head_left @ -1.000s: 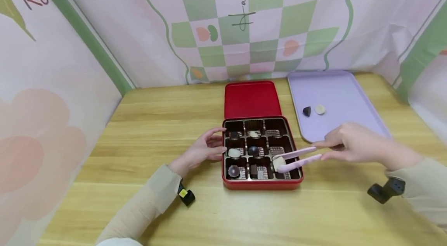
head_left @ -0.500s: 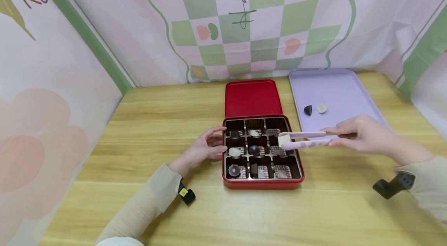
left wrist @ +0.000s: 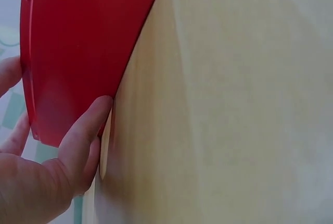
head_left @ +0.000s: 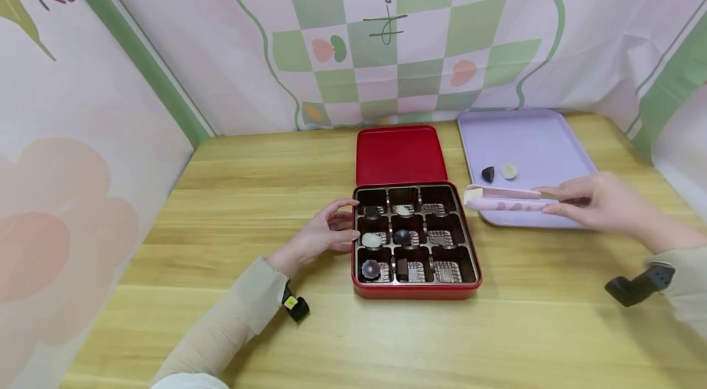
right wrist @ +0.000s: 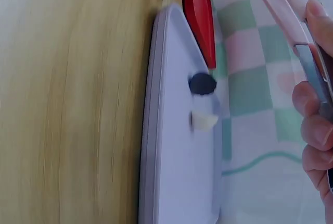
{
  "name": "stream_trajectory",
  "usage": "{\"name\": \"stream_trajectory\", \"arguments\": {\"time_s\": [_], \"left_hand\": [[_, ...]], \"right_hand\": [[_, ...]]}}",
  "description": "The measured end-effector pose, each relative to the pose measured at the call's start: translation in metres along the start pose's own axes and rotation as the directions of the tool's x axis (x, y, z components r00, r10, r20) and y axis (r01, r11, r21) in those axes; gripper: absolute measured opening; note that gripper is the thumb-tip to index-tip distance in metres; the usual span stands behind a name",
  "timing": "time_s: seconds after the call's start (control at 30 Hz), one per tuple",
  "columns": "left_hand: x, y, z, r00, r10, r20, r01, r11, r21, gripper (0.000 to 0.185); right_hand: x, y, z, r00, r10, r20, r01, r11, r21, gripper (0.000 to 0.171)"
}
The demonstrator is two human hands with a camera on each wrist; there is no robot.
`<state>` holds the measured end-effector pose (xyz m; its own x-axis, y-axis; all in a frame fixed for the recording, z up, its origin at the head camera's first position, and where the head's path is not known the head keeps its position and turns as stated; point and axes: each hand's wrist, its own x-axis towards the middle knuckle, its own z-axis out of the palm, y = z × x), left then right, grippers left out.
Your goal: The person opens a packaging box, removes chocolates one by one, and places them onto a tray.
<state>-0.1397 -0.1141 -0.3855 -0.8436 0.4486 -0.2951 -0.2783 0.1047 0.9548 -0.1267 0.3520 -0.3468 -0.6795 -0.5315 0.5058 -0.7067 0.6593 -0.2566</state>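
A red chocolate box (head_left: 414, 288) lies open on the wooden table, its lid (head_left: 400, 156) behind it. Several chocolates sit in its compartments (head_left: 401, 237). My left hand (head_left: 323, 235) touches the box's left side (left wrist: 78, 52) with loosely bent fingers. My right hand (head_left: 593, 202) grips pink tongs (head_left: 505, 199), also seen in the right wrist view (right wrist: 283, 10). The tongs pinch a white chocolate (head_left: 472, 195) at the near left edge of the lilac tray (head_left: 552, 137). On the tray lie a dark chocolate (head_left: 487, 174) and a pale chocolate (head_left: 509, 171).
Patterned pink and green cloth walls (head_left: 386, 39) enclose the table on three sides. Bare wood (head_left: 265, 180) stretches left of the box and along the front. The tray (right wrist: 171, 182) reaches close to the back wall.
The right hand lifted the white chocolate out of the box's near right compartment with the tongs and carried it back and right to the tray's edge. The left hand stayed put.
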Motion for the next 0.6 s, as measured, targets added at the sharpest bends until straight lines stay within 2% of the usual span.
{"name": "stream_trajectory", "arguments": {"time_s": [0.1,0.17,0.27,0.4,0.53,0.6], "left_hand": [[0.0,0.001,0.0,1.0,0.003,0.0,-0.003,1.0,0.007,0.06],[0.0,0.001,0.0,1.0,0.005,0.001,-0.005,1.0,0.013,0.06],[0.001,0.001,0.0,1.0,-0.008,-0.003,0.008,1.0,0.011,0.06],[0.001,0.002,0.0,1.0,-0.013,-0.006,0.013,1.0,0.012,0.06],[0.0,0.001,0.0,1.0,-0.006,-0.008,0.006,1.0,0.013,0.059],[0.0,0.001,0.0,1.0,-0.004,-0.006,0.004,1.0,0.012,0.059]], "right_hand": [[-0.005,0.007,-0.003,0.999,0.041,-0.032,-0.041,0.999,-0.004,0.047],[-0.01,0.01,-0.006,0.993,0.11,-0.032,-0.11,0.994,-0.002,0.044],[-0.016,0.012,-0.012,0.961,0.276,-0.012,-0.276,0.961,-0.025,0.042],[-0.023,0.017,-0.022,0.893,0.449,0.008,-0.448,0.892,-0.057,0.047],[-0.03,0.03,-0.029,0.866,0.5,-0.004,-0.499,0.864,-0.064,0.05],[-0.033,0.036,-0.031,0.861,0.509,-0.009,-0.509,0.858,-0.074,0.052]]}}
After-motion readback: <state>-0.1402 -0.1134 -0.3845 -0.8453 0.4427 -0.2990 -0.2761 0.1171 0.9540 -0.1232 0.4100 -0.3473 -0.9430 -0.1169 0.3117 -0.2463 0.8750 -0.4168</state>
